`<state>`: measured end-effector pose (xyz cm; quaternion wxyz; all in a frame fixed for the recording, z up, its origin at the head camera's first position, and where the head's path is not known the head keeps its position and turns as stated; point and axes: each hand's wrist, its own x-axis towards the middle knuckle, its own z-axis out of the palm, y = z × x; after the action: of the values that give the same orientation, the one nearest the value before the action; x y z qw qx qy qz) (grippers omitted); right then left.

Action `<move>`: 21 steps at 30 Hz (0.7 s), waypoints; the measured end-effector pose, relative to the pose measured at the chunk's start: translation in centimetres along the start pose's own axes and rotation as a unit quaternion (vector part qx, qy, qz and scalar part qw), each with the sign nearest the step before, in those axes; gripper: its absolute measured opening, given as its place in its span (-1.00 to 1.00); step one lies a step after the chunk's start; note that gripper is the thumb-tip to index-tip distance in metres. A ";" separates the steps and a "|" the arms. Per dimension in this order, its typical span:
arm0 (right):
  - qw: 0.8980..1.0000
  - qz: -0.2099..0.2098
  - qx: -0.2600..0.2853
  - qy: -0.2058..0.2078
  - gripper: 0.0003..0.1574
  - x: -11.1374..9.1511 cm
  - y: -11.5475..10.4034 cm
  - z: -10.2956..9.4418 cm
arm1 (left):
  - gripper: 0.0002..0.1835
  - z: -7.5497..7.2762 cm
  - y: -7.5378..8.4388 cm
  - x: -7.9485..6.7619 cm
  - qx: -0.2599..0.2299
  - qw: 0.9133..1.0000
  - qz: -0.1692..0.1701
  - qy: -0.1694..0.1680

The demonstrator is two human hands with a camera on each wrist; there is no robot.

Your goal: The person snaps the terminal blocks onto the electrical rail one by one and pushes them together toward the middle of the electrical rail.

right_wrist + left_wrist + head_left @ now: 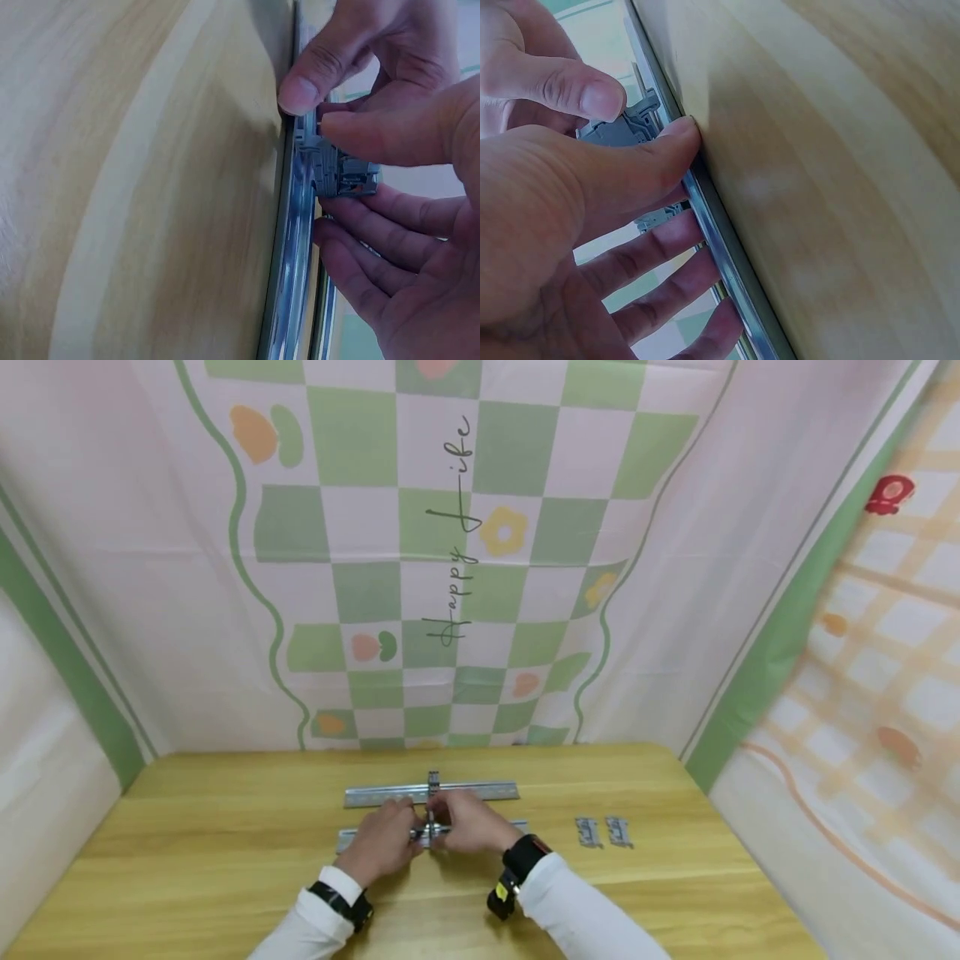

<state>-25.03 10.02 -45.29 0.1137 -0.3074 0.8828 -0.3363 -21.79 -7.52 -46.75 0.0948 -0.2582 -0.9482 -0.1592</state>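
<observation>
The near metal DIN rail [347,838] lies across the table in front of me. My left hand [386,835] pinches its edge, thumb on the near side and fingers [649,251] on the far side. A grey terminal block [330,169] sits upright at the rail, its foot against the rail's lip. My right hand [472,822] holds this block between thumb and fingers, just beside the left thumb. Behind both hands, the far DIN rail [480,791] carries grey terminal blocks [433,782] near its middle.
Two loose grey terminal blocks, one [588,832] left of the other [618,832], lie flat on the wooden table [697,877] to the right. A patterned cloth [442,685] hangs behind the table's back edge.
</observation>
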 end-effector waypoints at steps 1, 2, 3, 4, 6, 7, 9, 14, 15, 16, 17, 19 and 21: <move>1.000 -0.001 -0.006 0.000 -0.46 0.0 -0.1 0.0 | -0.85 0.0 0.0 0.0 0.001 1.000 0.004 0.003; 1.000 -0.003 -0.011 0.000 -0.47 0.0 -0.1 0.1 | -0.85 0.0 -0.1 -0.1 0.002 1.000 0.006 0.006; 1.000 -0.005 -0.019 0.002 -0.47 -0.1 -0.2 0.1 | -0.85 0.1 -0.1 -0.1 0.003 1.000 0.009 0.010; 1.000 -0.009 -0.026 0.004 -0.48 -0.1 -0.2 0.1 | -0.85 0.2 -0.1 -0.1 0.003 1.000 0.011 0.014; 0.999 -0.008 -0.038 0.007 -0.48 -0.2 -0.2 0.2 | -0.86 0.3 -0.1 -0.2 0.001 1.000 0.014 0.017; 0.999 -0.007 -0.041 0.009 -0.48 -0.3 -0.3 0.2 | -0.86 0.3 -0.1 -0.1 -0.002 1.000 0.010 0.016; 0.998 -0.003 -0.054 0.010 -0.47 -0.3 -0.3 0.2 | -0.86 0.3 0.0 -0.1 -0.005 1.000 0.003 0.013; 0.996 0.000 -0.091 0.027 -0.40 -0.6 -0.5 0.6 | -0.85 0.2 0.2 -0.2 -0.008 1.000 -0.013 0.011; 0.995 -0.002 -0.098 0.033 -0.39 -0.7 -0.5 0.7 | -0.85 0.2 0.2 -0.2 -0.008 1.000 -0.015 0.011; 0.994 -0.005 -0.105 0.037 -0.39 -0.8 -0.5 0.8 | -0.85 0.1 0.2 -0.2 -0.008 1.000 -0.016 0.010; 0.993 -0.007 -0.112 0.041 -0.39 -0.9 -0.5 0.9 | -0.86 0.1 0.2 -0.2 -0.009 1.000 -0.017 0.009; 0.991 -0.011 -0.125 0.047 -0.39 -1.2 -0.5 1.1 | -0.86 0.0 0.3 -0.2 -0.009 1.000 -0.019 0.004; 0.989 -0.015 -0.139 0.052 -0.39 -1.5 -0.5 1.3 | -0.86 0.0 0.4 -0.2 -0.012 1.000 -0.021 -0.003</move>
<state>-23.06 9.95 -45.91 0.0186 -0.3150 0.9212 -0.2276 -21.42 -7.27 -46.67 0.0852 -0.2396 -0.9517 -0.1718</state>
